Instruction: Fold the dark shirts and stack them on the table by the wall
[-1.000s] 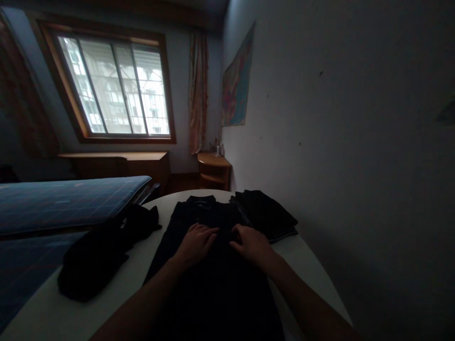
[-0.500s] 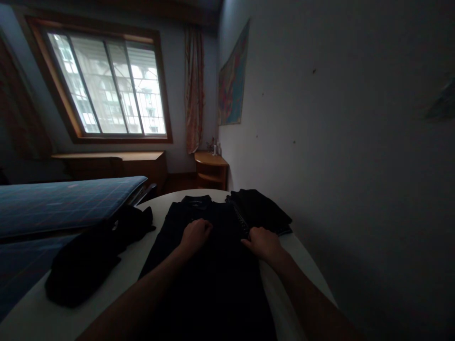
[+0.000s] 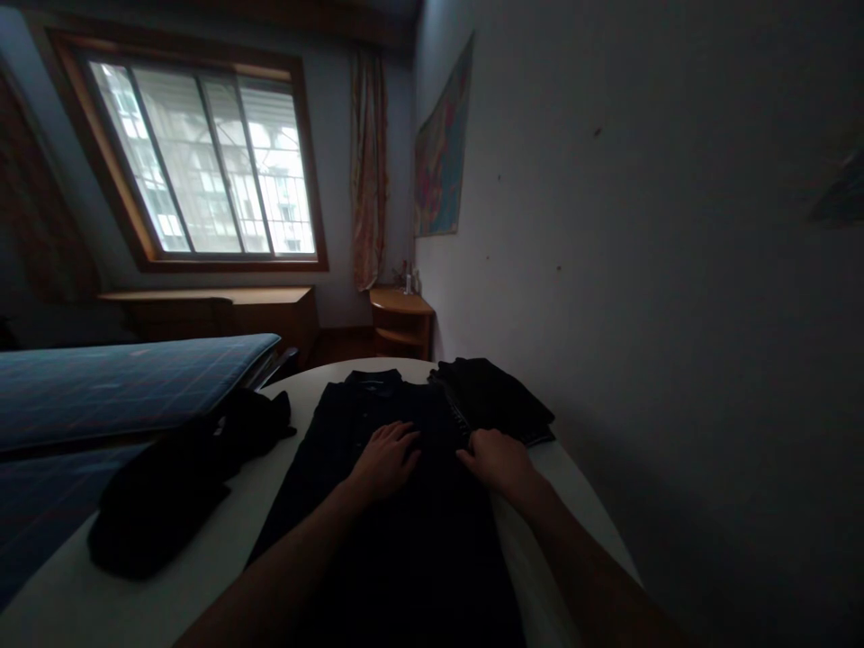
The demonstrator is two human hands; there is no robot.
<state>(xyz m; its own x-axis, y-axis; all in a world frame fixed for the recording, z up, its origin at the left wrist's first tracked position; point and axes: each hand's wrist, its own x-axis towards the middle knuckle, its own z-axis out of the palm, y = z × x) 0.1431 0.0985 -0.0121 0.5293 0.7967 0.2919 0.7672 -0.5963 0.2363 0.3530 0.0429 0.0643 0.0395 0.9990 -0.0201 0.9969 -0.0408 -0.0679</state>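
Note:
A dark collared shirt point(image 3: 398, 549) lies lengthwise on the white table, its collar at the far end. On the middle of its chest rests my left hand point(image 3: 386, 463), open, palm down with the fingers apart. My right hand point(image 3: 500, 461) is at the shirt's right edge, fingers curled and closed on the cloth; the fingertips are partly hidden. Just beyond my right hand sits a pile of folded dark clothes point(image 3: 499, 400). A crumpled black garment point(image 3: 162, 504) lies to the left of the shirt.
The white round table point(image 3: 270, 504) has its right edge close to the wall point(image 3: 641, 315). A bed with a blue plaid mattress point(image 3: 121, 382) stands at the left. Farther back are a wooden desk point(image 3: 270, 295) under the window and a corner shelf point(image 3: 401, 301).
My left hand has gone from curled fingers to spread ones and moved slightly right and nearer on the shirt. My right hand has stayed almost in place.

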